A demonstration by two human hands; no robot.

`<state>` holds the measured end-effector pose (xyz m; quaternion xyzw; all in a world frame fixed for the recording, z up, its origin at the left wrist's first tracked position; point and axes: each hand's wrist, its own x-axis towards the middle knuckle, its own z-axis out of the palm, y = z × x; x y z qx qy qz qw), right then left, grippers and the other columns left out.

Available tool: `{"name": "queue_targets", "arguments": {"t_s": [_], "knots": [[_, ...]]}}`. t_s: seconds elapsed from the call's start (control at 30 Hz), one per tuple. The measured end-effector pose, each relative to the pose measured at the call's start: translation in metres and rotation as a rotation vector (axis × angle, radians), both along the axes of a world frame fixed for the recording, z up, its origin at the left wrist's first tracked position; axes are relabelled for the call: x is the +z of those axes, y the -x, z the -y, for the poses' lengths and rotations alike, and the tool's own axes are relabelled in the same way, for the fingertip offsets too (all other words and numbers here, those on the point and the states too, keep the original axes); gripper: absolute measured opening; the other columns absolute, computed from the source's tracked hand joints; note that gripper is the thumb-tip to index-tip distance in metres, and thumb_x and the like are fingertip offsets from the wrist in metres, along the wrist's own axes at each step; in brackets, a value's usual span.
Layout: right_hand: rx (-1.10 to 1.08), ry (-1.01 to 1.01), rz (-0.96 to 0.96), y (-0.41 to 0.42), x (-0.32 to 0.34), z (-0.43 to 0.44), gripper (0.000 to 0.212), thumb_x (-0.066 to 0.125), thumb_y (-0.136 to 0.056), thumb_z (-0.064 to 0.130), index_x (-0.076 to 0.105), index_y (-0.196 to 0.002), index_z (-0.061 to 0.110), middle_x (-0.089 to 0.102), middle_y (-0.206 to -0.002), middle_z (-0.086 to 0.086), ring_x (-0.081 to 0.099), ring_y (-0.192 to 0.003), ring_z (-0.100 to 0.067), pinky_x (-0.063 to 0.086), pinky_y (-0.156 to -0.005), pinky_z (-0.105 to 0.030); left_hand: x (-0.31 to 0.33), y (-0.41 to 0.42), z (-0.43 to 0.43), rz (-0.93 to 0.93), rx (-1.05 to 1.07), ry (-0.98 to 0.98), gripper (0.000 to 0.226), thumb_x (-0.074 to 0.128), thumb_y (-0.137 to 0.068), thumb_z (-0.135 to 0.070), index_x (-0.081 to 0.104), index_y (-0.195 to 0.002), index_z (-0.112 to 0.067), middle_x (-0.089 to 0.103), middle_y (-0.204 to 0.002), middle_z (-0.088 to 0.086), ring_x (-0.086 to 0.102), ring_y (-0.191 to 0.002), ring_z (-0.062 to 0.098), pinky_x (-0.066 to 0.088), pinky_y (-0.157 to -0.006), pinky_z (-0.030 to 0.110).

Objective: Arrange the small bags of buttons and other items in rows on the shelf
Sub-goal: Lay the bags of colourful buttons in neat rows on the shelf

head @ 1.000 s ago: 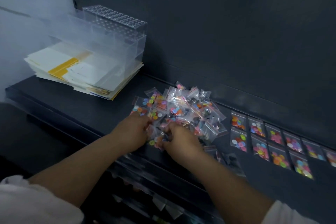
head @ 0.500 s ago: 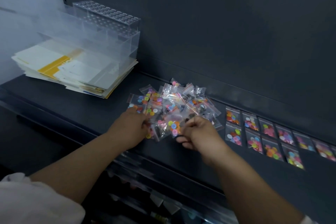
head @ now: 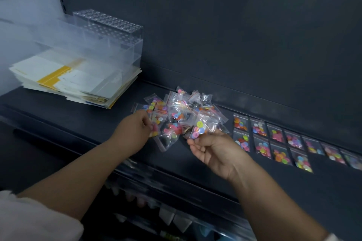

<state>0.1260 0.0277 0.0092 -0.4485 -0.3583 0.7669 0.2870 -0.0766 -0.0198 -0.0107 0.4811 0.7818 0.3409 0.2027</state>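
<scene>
Shelf (head: pixel 78 123): dark, and carries all items noted.

Pile of small bags (head: pixel 182 111): loose and overlapping, at the centre of the shelf. The bags are clear, with red seal strips and mixed coloured buttons inside.

Rows of bags (head: pixel 274 143): at 3 o'clock of the pile and just beside it. There are two parallel rows lying flat, side by side. The back row runs longer, out to the frame edge.

Left hand (head: pixel 135 133): at 8 o'clock of the pile, knuckles up. Its fingers are curled and pinch an edge bag (head: pixel 154 130) that lies among the others.

Right hand (head: pixel 213 148): at 5 o'clock of the pile, palm turned partly up. Thumb and fingers pinch the held bag (head: pixel 199 130), which shows yellow, blue and pink buttons. This bag is raised at the near edge of the pile.

Stack of papers (head: pixel 64 80): at 10 o'clock of the pile and well apart from it. A clear plastic rack (head: pixel 109 33) sits on top of the stack.
</scene>
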Motion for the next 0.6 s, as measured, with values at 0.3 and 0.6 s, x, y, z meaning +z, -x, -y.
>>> {"name": "queue_targets", "arguments": {"t_s": [0.3,0.6], "knots": [[-0.013,-0.064,-0.008,-0.049,0.009,-0.004,0.007,0.054,-0.092,0.008,0.056,-0.089,0.014,0.072,-0.074,-0.004,0.071,-0.073,-0.02,0.058,-0.065,-0.029,0.028,-0.067,-0.011,0.547,-0.048,-0.169,0.048,0.069,-0.076,0.006,0.051,-0.113,-0.018,0.059,-0.094,0.0,0.059,-0.08,0.011,0.05,-0.069,0.022],[-0.137,-0.19,0.205,-0.164,0.005,-0.016,0.009,0.063,-0.087,0.01,0.06,-0.084,0.018,0.066,-0.076,0.002,0.063,-0.065,-0.009,0.044,-0.065,-0.025,0.03,-0.174,-0.045,0.835,-0.148,-0.041,0.037,0.059,-0.078,0.015,0.06,-0.1,-0.014,0.068,-0.093,0.009,0.063,-0.079,0.02,0.052,-0.055,0.026]]}}
